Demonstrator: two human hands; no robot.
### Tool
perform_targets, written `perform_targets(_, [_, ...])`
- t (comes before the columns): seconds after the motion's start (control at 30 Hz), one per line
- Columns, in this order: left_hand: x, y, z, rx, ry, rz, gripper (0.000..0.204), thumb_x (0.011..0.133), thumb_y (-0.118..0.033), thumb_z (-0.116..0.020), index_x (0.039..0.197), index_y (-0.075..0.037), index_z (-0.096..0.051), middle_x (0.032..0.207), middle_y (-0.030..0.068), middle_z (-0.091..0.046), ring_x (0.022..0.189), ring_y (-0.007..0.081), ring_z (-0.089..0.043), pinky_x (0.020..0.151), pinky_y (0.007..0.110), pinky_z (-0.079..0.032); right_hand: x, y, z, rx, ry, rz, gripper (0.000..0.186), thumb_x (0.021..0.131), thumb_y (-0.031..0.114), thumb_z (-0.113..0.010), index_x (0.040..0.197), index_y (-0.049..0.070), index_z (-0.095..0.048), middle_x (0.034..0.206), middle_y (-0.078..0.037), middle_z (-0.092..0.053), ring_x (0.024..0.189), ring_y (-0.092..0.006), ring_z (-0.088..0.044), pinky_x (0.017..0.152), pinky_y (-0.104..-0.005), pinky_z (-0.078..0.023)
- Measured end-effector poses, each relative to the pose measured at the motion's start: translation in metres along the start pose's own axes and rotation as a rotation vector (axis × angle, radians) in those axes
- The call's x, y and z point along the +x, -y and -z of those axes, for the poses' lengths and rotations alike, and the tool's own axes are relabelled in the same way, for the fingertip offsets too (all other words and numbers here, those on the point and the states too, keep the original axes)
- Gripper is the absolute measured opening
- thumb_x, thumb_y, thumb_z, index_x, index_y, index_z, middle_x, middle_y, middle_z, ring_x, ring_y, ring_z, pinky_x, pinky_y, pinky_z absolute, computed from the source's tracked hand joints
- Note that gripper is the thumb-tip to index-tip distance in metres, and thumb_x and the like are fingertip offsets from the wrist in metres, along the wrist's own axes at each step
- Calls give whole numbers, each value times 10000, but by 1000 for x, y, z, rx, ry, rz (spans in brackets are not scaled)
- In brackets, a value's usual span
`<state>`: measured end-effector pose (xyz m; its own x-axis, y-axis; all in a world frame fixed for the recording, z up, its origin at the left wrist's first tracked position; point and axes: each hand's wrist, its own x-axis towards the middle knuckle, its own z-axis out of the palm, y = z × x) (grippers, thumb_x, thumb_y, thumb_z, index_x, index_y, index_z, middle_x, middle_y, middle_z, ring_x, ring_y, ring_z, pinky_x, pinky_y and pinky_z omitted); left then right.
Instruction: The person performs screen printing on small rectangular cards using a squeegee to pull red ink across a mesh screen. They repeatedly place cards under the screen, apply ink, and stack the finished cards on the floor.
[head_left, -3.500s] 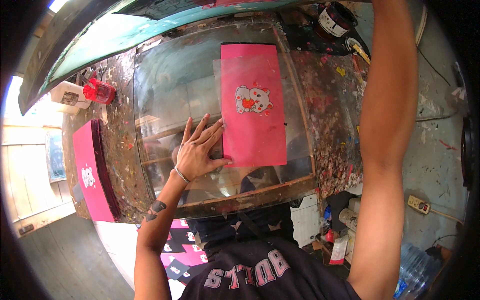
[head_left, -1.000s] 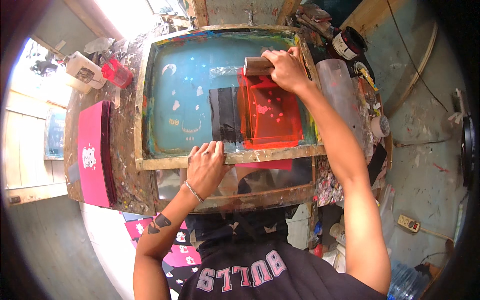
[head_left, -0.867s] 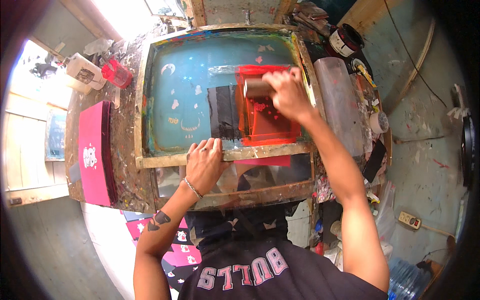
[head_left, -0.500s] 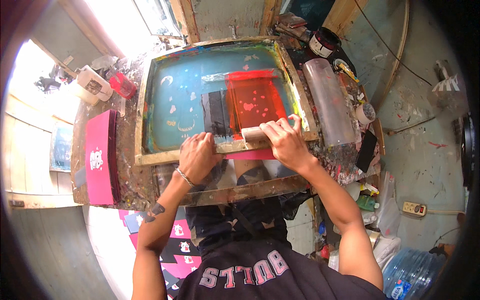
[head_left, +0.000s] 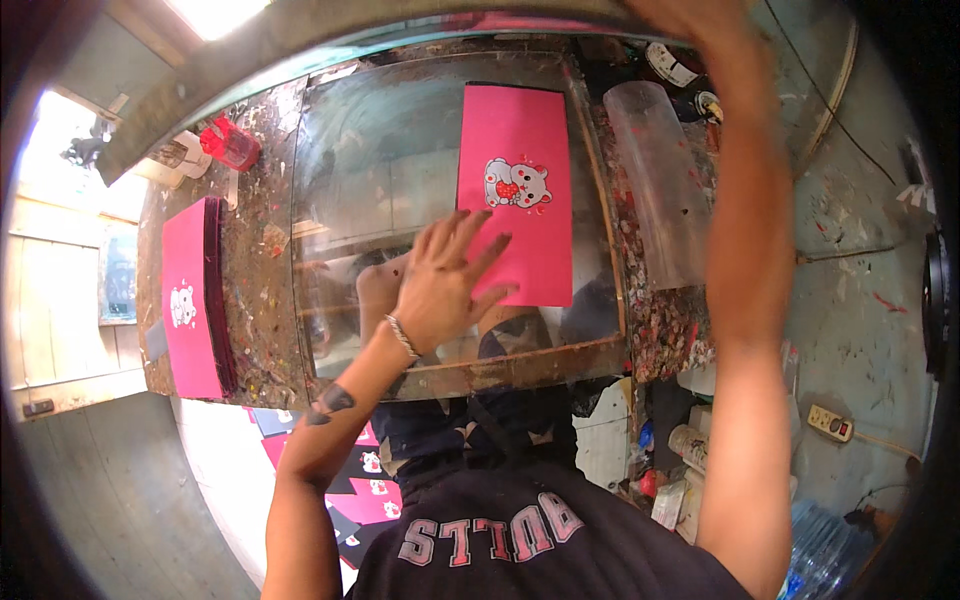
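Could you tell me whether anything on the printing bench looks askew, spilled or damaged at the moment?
The pink printed sheet lies roughly square on the glass plate, under the left hand's fingertips. The bench is caked with dried paint splatter. Printed sheets lie scattered on the floor below.

Black shirt (head_left: 520,545); wrist bracelet (head_left: 401,335); forearm tattoo (head_left: 330,402)

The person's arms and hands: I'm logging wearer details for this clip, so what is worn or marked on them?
Both forearms are bare, with no sleeves or gloves in view. The left hand has a thin metal bracelet at the wrist, and a dark tattoo marks the left forearm. The right hand, at the top edge, shows no jewellery.
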<state>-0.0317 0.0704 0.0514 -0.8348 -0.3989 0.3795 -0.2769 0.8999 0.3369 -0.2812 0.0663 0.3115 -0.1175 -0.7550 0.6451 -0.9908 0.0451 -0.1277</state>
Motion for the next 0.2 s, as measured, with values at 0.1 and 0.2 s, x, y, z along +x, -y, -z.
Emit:
perform_targets(0.1, [-42,11,-27,40,160,104,563,892,-376,-765,1411,-191,-648,1645,174,-342,1526,401,-280,1258,591,-167,28,-21,-11,49,-18,64,693,938,611,-585,734,-43,-691,650,-250,-609,620,-349,-604,663,-448,-488])
perform_targets(0.2, [-100,13,-2,34,199,245,574,894,-365,-766,1430,-208,-636,1662,186,-323,1550,410,-249,1265,590,-148,40,-33,-15,90,-10,128,694,963,603,-558,767,-46,-707,634,-240,-597,600,-303,-575,660,-429,-478])
